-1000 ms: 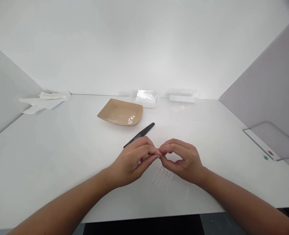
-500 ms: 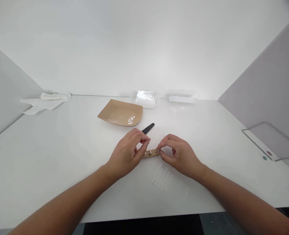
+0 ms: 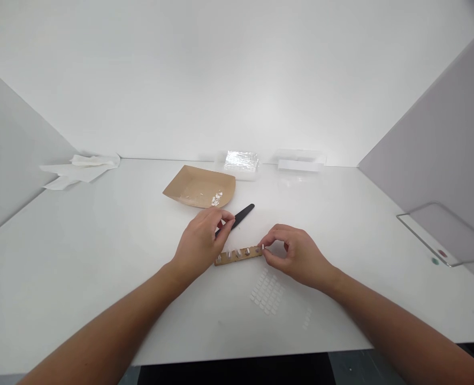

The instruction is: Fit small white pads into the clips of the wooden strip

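Observation:
A narrow wooden strip [image 3: 239, 255] with several small round pieces on it lies flat on the white table [image 3: 100, 256]. My left hand [image 3: 200, 241] has its fingers curled over the near end of black tweezers [image 3: 237, 217], just left of the strip. My right hand [image 3: 295, 255] rests at the strip's right end, thumb and forefinger pinched on a tiny white piece [image 3: 263, 246]. In front of my right hand lies a sheet of small clear squares [image 3: 267, 293].
A brown paper tray [image 3: 200, 188] with a few white bits sits behind the tweezers. Clear plastic boxes [image 3: 242, 160] stand by the back wall. Crumpled white tissue [image 3: 82, 167] lies far left. A clear sheet [image 3: 441, 230] leans at the right partition.
My hands came apart and uncovered the wooden strip, which now lies on the table. My left hand moved back onto the tweezers. My right hand stayed at the strip's right end.

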The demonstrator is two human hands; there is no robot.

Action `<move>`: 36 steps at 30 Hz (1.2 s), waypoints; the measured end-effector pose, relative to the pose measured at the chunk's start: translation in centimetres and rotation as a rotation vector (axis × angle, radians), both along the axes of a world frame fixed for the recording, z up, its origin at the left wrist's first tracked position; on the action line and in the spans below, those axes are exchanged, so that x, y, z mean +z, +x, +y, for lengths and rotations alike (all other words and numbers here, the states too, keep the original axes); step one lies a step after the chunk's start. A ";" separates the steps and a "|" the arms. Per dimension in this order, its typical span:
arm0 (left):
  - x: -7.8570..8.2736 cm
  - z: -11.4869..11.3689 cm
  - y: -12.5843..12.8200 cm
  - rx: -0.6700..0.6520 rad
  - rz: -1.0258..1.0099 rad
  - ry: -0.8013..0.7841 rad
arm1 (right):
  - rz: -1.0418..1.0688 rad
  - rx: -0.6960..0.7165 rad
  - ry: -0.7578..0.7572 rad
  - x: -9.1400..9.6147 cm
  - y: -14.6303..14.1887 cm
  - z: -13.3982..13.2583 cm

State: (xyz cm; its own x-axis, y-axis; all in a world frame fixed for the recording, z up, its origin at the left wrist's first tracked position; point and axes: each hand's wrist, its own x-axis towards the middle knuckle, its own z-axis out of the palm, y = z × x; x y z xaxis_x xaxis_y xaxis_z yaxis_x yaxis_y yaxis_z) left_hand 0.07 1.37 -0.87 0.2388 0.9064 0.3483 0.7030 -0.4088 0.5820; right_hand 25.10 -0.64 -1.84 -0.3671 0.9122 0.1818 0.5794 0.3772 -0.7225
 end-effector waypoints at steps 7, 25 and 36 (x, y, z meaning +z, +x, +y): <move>-0.3 0.5 -0.3 0.038 0.001 -0.051 | -0.034 -0.008 -0.021 0.1 0.0 -0.1; 0.6 0.0 -0.4 -0.330 0.120 0.006 | 0.030 0.028 -0.081 -0.1 0.1 -0.1; -0.1 -0.2 -0.2 -0.435 0.255 -0.068 | 0.036 0.084 -0.174 -0.3 0.3 0.3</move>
State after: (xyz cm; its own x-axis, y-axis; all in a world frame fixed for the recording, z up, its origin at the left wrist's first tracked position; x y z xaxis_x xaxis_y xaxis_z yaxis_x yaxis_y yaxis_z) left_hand -0.12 1.21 -0.96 0.6686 0.7230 0.1740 0.5993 -0.6624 0.4495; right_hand 25.40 -0.39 -2.18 -0.4392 0.8976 0.0387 0.5237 0.2908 -0.8007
